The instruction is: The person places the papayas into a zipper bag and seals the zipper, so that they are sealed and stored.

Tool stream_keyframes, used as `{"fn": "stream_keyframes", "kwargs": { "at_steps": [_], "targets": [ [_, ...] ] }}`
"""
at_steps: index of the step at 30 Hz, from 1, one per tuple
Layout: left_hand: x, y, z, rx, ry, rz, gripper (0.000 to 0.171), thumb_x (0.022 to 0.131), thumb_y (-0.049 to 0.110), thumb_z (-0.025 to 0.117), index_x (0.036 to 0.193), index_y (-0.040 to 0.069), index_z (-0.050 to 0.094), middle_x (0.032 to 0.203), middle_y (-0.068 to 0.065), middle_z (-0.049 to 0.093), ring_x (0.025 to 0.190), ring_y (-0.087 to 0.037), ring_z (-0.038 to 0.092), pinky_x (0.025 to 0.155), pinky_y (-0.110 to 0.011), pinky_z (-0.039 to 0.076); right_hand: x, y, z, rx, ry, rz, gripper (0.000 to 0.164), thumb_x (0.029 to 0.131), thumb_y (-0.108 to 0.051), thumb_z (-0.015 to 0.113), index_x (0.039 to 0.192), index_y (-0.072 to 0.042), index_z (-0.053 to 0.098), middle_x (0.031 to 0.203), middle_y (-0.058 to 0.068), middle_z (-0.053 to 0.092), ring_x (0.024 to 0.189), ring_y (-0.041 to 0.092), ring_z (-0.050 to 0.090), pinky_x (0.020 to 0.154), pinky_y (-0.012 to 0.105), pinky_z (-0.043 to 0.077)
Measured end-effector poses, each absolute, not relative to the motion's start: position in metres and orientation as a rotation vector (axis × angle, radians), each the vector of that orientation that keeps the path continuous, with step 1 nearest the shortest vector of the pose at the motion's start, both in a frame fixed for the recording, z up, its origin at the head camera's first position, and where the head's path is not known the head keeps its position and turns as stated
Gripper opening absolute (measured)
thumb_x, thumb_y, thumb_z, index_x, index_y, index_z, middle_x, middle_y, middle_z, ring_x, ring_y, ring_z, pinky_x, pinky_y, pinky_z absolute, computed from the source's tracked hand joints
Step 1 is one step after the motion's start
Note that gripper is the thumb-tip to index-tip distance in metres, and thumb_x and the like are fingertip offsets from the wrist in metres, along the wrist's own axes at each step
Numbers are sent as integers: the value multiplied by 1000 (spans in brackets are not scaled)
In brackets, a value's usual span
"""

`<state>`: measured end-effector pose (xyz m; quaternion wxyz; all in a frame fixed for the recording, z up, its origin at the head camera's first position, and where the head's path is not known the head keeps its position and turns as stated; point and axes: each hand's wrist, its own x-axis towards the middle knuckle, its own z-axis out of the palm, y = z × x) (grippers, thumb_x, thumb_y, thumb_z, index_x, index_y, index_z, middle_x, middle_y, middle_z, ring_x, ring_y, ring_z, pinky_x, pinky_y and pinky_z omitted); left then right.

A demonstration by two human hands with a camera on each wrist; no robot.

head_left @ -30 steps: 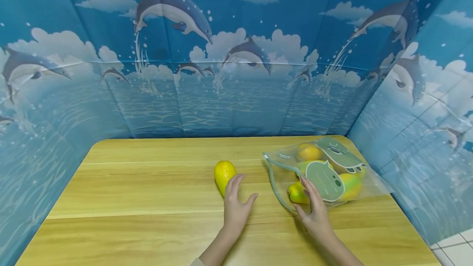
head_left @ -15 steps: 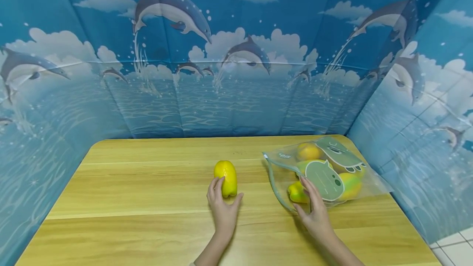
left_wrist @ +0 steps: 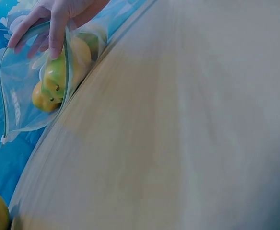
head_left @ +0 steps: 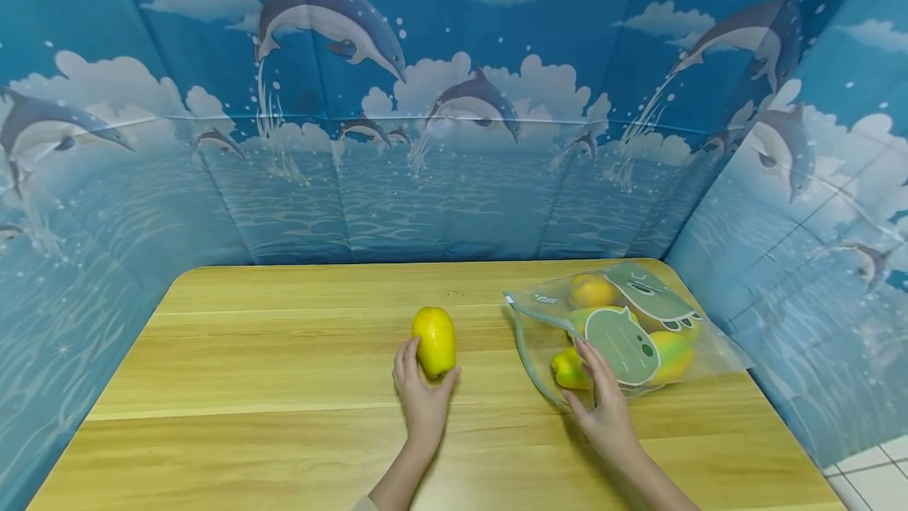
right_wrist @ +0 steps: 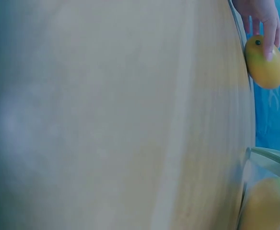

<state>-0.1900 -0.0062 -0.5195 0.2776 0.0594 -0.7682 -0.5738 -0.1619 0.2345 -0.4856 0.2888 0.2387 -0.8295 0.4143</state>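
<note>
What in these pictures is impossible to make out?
Fruits in the bag: head view, partly covered by its print and the right hand; exact number unclear.
Left hand and its fruit: left wrist view, cut off at lower left.
Bag: right wrist view, cut off at lower right.
Specks on the table: head view, too small to identify.

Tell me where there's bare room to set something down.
Widest bare patch: the table left of the yellow fruit and left hand, out to its left edge. A narrower gap between that fruit and the clear bag might pass a hand. Crowded: the right side, around the bag and the right hand at its mouth.
</note>
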Motion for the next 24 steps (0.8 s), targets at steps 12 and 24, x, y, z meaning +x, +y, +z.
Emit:
{"fn": "stream_keyframes", "kwargs": {
  "at_steps": [12, 24],
  "targets": [
    [-195, -12, -520, 89, -2068, -1547, 67, 68, -3, 72, 129, -2, 44, 126, -17, 43, 117, -35, 41, 98, -54, 35, -162, 233, -484, 635, -2218, 1112, 91, 50, 34, 66, 132, 13, 34, 131, 33, 36, 128, 4, 31, 102, 12, 30],
    [-195, -13, -519, 154, -2064, -1565, 67, 70, -1, 74, 129, -3, 44, 123, -18, 43, 113, -36, 44, 97, -53, 37, -150, 219, -455, 631, -2221, 1101, 83, 50, 36, 64, 127, 20, 35, 123, 39, 37, 126, 2, 31, 101, 11, 29]
  ]
}}
